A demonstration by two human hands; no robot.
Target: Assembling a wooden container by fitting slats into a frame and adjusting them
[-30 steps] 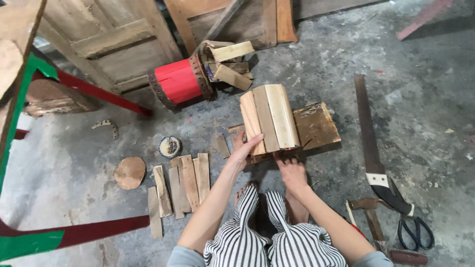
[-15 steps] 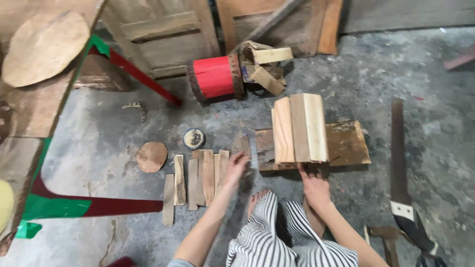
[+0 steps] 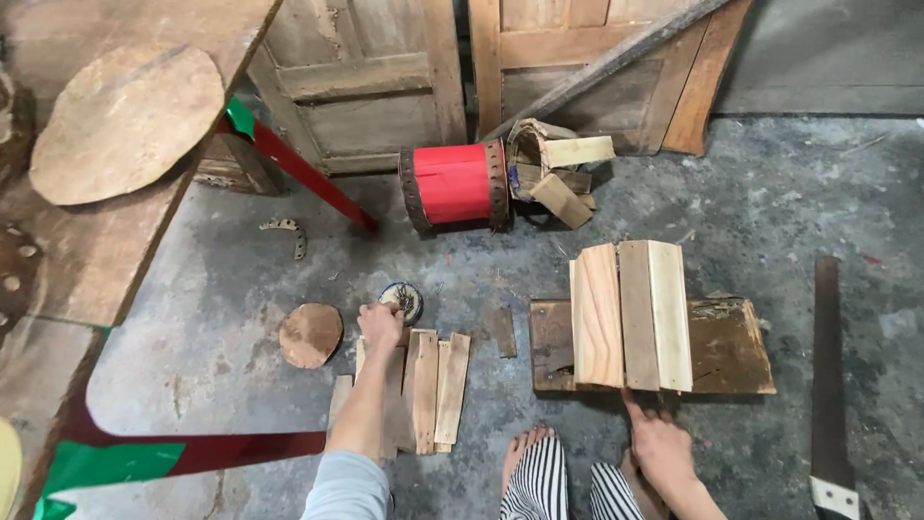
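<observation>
On the grey concrete floor (image 3: 770, 212), seen from above, the largest items stand along the far edge: two weathered wooden door panels (image 3: 385, 87) leaning upright, and at left a worn workbench (image 3: 96, 250) carrying a round wooden disc (image 3: 125, 120). A red and green frame bar (image 3: 308, 178) slants down from under the bench. Before the doors lies a red drum (image 3: 454, 185) on its side, and just beside its open end a bundle of wood offcuts (image 3: 563, 169).

Centre right, a dark flat board (image 3: 731, 347) lies on the floor; three pale slats (image 3: 630, 316) rest side by side across it, their near ends overhanging its front edge. The right hand (image 3: 659, 445) rests at that near edge, fingertips touching the floor or the slats' ends, which of the two the view does not settle; the fingers are loosely spread and grip nothing. A handsaw (image 3: 830, 385) lies well apart along the right margin, with open floor between it and the board.

Centre left, a row of short wooden staves (image 3: 428, 385) lies edge to edge. The left hand (image 3: 380, 325) is at the far end of the row, fingers curled down onto a stave top, apparently grasping it. Just beyond its knuckles sits a small round tin (image 3: 404, 300); a small wooden disc (image 3: 310, 335) lies near, to the left. Bare floor surrounds the staves on the far side. A bare foot (image 3: 520, 453) rests between staves and board.
</observation>
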